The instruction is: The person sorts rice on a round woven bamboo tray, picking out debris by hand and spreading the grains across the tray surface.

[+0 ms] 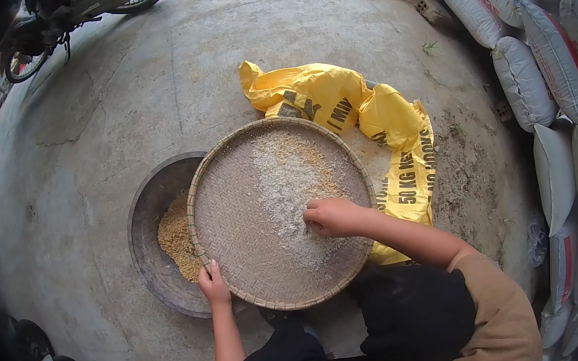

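A round woven bamboo winnowing tray (229, 187) lies in front of my knees. My left hand (214, 286) grips its rim at the lower left, thumb on top and the other fingers hidden underneath. Whitish rice grains (282, 181) spread in a band across the tray, with yellowish husked-looking grains (320, 170) along the right side of that band. Over the right part of the tray, my right hand (332, 217) is closed, its fingertips curled down at the grain. Whatever the fingertips pinch is hidden.
Partly under the tray's left side stands a grey basin (144, 233) holding yellow-brown grain (178, 243). A crumpled yellow sack (391, 140) lies behind and to the right. White filled sacks (524, 82) are stacked along the right. Motorbikes (71, 16) stand far left and lower left on concrete.
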`<action>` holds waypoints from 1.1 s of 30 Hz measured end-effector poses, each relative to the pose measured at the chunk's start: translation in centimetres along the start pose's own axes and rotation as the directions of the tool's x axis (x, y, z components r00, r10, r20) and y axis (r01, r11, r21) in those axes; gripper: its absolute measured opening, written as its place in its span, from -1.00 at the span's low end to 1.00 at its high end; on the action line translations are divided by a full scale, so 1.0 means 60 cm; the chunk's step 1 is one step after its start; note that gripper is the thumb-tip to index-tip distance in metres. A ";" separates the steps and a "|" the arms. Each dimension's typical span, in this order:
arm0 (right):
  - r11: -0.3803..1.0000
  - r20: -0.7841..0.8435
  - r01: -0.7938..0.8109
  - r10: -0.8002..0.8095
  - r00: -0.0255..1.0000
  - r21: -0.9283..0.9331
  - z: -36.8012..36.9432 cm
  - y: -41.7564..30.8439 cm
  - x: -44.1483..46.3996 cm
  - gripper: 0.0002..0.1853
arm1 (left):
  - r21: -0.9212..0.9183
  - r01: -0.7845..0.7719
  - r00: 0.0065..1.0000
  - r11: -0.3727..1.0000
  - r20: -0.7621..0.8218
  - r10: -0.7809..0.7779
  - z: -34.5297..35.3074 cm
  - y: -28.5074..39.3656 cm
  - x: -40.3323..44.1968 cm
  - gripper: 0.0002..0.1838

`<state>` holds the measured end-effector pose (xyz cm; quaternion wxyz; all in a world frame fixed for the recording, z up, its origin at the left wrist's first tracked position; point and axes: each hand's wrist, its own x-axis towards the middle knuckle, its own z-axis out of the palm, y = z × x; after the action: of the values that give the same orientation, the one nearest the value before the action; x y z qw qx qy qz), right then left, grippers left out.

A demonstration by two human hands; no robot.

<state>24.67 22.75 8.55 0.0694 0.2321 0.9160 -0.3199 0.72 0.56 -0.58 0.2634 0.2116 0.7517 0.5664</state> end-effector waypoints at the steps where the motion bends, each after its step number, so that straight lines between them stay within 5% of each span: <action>1: 1.000 0.016 -0.001 0.001 1.000 -0.010 -0.005 -0.003 -0.002 -0.85 | -0.004 -0.012 1.000 1.000 -0.005 0.012 0.001 0.001 0.001 -0.72; 14: 0.998 0.053 -0.053 0.050 0.997 0.046 0.026 0.006 -0.011 -0.84 | -0.031 -0.037 0.999 0.999 -0.018 0.037 0.005 0.013 -0.002 -0.71; 18: 0.988 -0.227 -0.047 0.081 0.970 0.150 -0.044 0.033 -0.027 -0.93 | -0.003 0.005 1.000 1.000 0.013 -0.005 -0.001 0.006 0.000 -0.72; 20: 0.958 -0.366 -0.210 0.270 0.891 0.195 -0.098 0.053 -0.043 -0.92 | 0.000 -0.005 1.000 1.000 0.000 0.005 0.001 0.013 -0.001 -0.73; 26: 0.865 -0.656 -0.467 0.247 0.713 -0.181 -0.143 0.086 -0.069 -0.88 | 0.033 -0.004 1.000 0.999 -0.010 0.004 0.000 0.006 -0.001 -0.72; 28: 0.914 -0.543 -0.396 0.292 0.787 -0.082 -0.123 0.049 -0.056 -0.85 | 0.011 0.002 1.000 1.000 -0.001 -0.002 0.001 0.008 0.000 -0.72; 30: 0.972 -0.265 -0.223 0.195 0.944 -0.078 -0.073 0.008 -0.038 -0.80 | 0.026 -0.003 1.000 1.000 -0.006 0.003 0.001 0.010 -0.001 -0.72; 33: 0.989 -0.194 -0.084 0.060 0.979 -0.119 -0.019 -0.005 -0.021 -0.75 | 0.030 -0.001 1.000 1.000 0.000 0.001 -0.001 0.004 0.001 -0.72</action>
<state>25.66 22.78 9.95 0.0079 0.2899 0.9278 -0.2347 0.64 0.63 -0.32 0.2599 0.2156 0.7600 0.5553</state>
